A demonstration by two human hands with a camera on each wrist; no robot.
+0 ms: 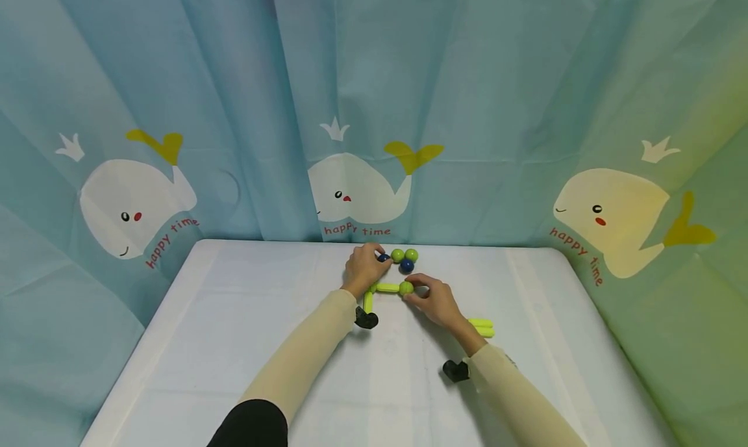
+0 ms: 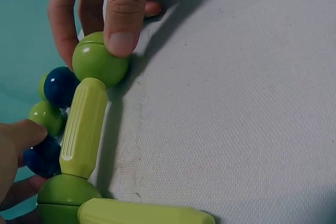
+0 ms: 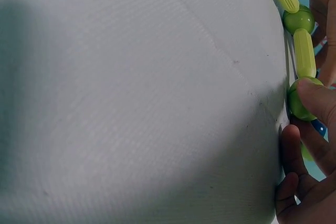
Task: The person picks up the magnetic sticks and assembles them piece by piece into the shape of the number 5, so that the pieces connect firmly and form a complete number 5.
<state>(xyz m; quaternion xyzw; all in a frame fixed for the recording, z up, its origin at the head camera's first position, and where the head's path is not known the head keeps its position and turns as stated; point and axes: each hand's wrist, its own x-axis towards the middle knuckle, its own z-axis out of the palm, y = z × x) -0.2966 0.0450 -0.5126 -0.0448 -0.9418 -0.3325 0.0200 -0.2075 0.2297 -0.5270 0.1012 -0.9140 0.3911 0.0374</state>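
A green ball [image 1: 406, 288] at the right end of a yellow-green rod [image 2: 84, 129] is pinched between thumb and fingers of my right hand [image 1: 435, 301]. The rod's other end joins a second green ball [image 2: 68, 200], from which another yellow-green rod [image 2: 147, 212] runs at an angle toward me. Just behind this joined piece, my left hand [image 1: 362, 267] pinches a dark blue ball [image 1: 383, 258]. Beside it are two loose green balls [image 1: 397, 255] and another dark blue ball [image 1: 406, 266].
More yellow-green rods [image 1: 482, 327] lie on the white table [image 1: 234, 343], partly behind the right forearm. A curtain with whale pictures [image 1: 491, 109] hangs along the table's back edge. Black wrist cameras [image 1: 456, 371] show beneath the sleeves.
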